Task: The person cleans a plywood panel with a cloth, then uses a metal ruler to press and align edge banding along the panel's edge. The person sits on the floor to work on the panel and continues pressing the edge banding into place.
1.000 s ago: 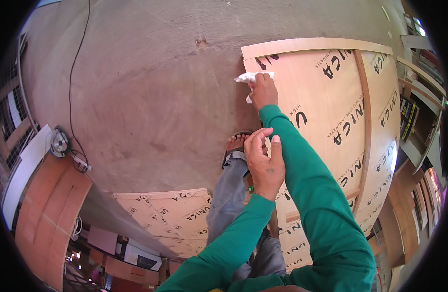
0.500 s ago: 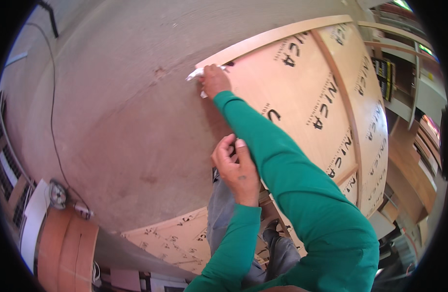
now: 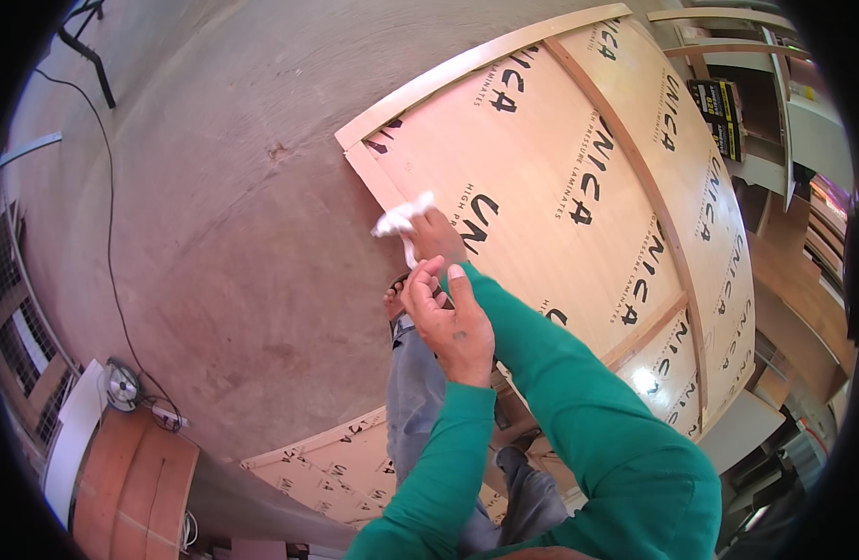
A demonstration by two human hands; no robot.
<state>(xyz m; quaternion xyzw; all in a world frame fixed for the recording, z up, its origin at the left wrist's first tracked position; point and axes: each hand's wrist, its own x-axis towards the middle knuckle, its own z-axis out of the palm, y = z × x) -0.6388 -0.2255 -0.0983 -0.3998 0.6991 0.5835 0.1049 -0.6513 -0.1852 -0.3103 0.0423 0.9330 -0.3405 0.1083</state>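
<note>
A large pale panel (image 3: 532, 177) with dark print lies in front of me, edged and crossed by wooden strips. My right hand (image 3: 437, 238) grips a crumpled white cloth (image 3: 406, 217) over the panel's left edge strip (image 3: 373, 179). Part of the cloth hangs down past that edge, and some fingers are hidden behind it. My left hand (image 3: 456, 325) hovers close below the right wrist, palm turned up. Its fingers curl loosely with the thumb apart, and nothing shows in them.
Another printed panel (image 3: 341, 467) lies low on the left. A power cord (image 3: 112, 215) crosses the concrete floor (image 3: 224, 243) to a round-bladed tool (image 3: 123, 385) beside brown boards (image 3: 135, 476). Shelving with a dark box (image 3: 719, 117) and stacked boards stand at the right.
My right hand with the cloth has come down the left edge from the panel's upper corner toward me. The left hand stays nearly where it was. The view has shifted slightly.
</note>
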